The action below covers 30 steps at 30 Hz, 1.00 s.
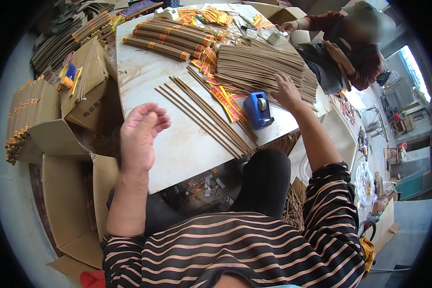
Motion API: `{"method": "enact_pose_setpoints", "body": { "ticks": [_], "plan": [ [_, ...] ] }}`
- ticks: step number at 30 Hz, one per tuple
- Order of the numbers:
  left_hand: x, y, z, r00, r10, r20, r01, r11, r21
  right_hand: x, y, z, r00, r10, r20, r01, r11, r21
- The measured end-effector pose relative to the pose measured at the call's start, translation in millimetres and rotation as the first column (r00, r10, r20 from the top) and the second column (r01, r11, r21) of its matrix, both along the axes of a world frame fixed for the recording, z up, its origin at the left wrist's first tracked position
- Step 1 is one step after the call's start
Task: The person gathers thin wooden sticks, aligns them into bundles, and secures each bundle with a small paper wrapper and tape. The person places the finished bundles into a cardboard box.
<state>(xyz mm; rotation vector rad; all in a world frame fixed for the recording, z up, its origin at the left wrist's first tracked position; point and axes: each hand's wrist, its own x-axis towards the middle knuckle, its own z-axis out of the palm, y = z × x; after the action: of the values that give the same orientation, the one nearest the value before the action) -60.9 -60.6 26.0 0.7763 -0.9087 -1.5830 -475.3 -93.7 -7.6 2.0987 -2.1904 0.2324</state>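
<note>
My right hand [286, 92], fingers loosely spread, is at the near side of the stick pile [254, 65] on the surface [141, 72], its length slanting rightward toward me; my left hand [141, 134], half-curled and empty, is farther off.

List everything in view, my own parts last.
Table: one, white, centre
Stick pile: many, brown, table right
Separate sticks: several, brown, table front
Cardboard boxes: several, brown, mostly left
Banded bundles: many, brown with red-yellow bands, far table and far left
Labels: many, yellow-red, scattered on table
Tape dispenser: one, blue, table's near right
Co-worker: one, dark red sleeves, upper right
Background clutter: many, mixed, right, too small to list
Striped shirt: one, black and tan, bottom
Legs: two, dark-clothed, bottom centre
Left hand: one, bare, near table's left edge
Right hand: one, bare, over stick pile
</note>
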Motion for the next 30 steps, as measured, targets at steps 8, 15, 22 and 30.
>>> {"method": "enact_pose_setpoints", "body": {
  "ticks": [8,15,22,30],
  "plan": [
    [-27,-19,-39,0.992,0.052,0.116,-0.066,0.990,0.125,-12,-49,7,0.987,0.054,-0.154,-0.043,0.996,0.075],
    [-32,-25,-51,0.985,-0.030,0.169,-0.002,0.982,0.188,-17,-55,4,0.991,0.077,-0.107,-0.062,0.989,0.134],
    [-29,-27,-57,0.981,-0.044,0.187,0.005,0.979,0.203,-18,-59,3,0.990,0.085,-0.115,-0.059,0.975,0.214],
    [-23,-28,-58,0.982,-0.057,0.178,0.019,0.978,0.208,-1,-52,12,0.996,0.036,-0.079,-0.013,0.962,0.274]
  ]
}}
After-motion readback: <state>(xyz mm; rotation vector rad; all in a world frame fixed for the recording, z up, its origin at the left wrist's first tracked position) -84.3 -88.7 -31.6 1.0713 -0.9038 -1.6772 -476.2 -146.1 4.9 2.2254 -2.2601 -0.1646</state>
